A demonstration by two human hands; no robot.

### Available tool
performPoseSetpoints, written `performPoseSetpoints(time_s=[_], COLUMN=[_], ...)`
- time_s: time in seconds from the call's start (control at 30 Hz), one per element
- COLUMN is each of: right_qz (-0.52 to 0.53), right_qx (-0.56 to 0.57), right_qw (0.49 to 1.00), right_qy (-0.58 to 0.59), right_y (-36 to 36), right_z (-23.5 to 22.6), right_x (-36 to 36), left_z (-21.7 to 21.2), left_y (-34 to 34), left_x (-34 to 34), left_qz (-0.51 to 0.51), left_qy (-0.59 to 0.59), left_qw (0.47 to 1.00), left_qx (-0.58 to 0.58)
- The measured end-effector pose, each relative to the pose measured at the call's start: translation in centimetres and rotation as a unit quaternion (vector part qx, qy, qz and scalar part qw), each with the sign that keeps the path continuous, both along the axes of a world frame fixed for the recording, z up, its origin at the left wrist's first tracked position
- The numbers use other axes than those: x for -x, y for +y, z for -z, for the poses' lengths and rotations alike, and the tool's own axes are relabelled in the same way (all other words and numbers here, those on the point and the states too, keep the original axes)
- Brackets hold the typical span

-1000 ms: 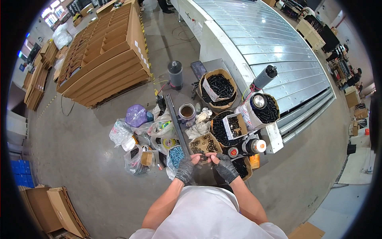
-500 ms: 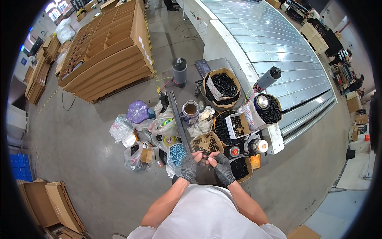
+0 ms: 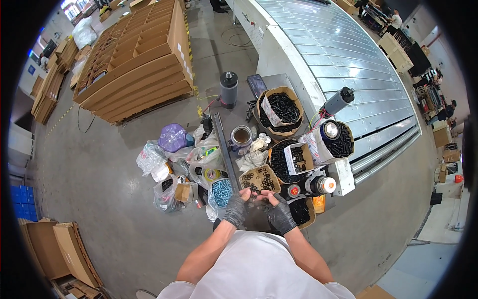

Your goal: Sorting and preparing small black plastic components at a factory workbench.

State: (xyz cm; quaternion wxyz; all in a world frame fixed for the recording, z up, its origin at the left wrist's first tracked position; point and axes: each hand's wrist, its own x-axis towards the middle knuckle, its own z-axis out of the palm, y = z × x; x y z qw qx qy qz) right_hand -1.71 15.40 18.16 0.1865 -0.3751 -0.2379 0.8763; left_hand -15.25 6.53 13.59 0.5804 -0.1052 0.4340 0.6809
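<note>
In dark fingerless gloves, my left hand (image 3: pixel 235 209) and my right hand (image 3: pixel 281 213) meet in front of my body. Both are closed, fingertips pinched close together over small dark pieces too tiny to name. Just beyond them lies a cardboard box (image 3: pixel 254 175) with loose black rings (image 3: pixel 267 178). Beside my left hand, a clear bag holds blue screw-like parts (image 3: pixel 221 192). Along its left side runs a long dark metal bar (image 3: pixel 226 157), pointing away from me. By my right hand stands a box of black parts (image 3: pixel 299 211).
Beyond are a mug (image 3: pixel 241 135) of brown liquid, boxes of black cylindrical parts (image 3: pixel 282 106), a white box (image 3: pixel 294 158) and a thermos (image 3: pixel 326 185). Plastic bags (image 3: pixel 151 158) lie left. A slatted metal conveyor (image 3: pixel 353 65) stands right, a cardboard stack (image 3: pixel 139 94) far left.
My right hand's fingers have shifted slightly and curl more closely toward the left fingertips. Both hands stay in nearly the same place. The view has moved a little.
</note>
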Motion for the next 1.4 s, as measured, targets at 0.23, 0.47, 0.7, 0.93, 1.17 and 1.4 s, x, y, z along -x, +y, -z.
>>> performPoseSetpoints(time_s=[0.23,0.47,0.7,0.93,1.17,1.4], right_qz=[-0.062,-0.065,-0.055,-0.088,-0.092,-0.109], right_qx=[0.007,-0.037,-0.042,-0.116,-0.083,-0.131], right_qw=[0.994,0.996,0.998,0.986,0.984,0.974], right_qy=[0.089,0.038,-0.007,-0.082,-0.125,-0.152], right_y=[1.9,2.2,2.1,1.5,1.2,1.3], right_z=[-1.2,-0.7,-1.5,-1.7,-2.4,-1.2], right_x=[-1.6,-1.5,-0.9,-0.5,0.2,0.2], left_z=[-0.9,0.5,0.3,0.5,0.0,-0.8], left_y=[-0.7,-1.4,-1.1,-0.5,-0.2,-0.1], left_x=[1.0,1.0,0.7,0.5,0.1,-0.3], left_qz=[-0.023,0.016,0.023,0.021,0.013,0.044], left_qy=[-0.018,0.015,0.051,0.091,0.112,0.151], left_qw=[1.000,0.999,0.998,0.995,0.993,0.987], left_qx=[-0.003,-0.024,-0.025,-0.026,-0.014,0.017])
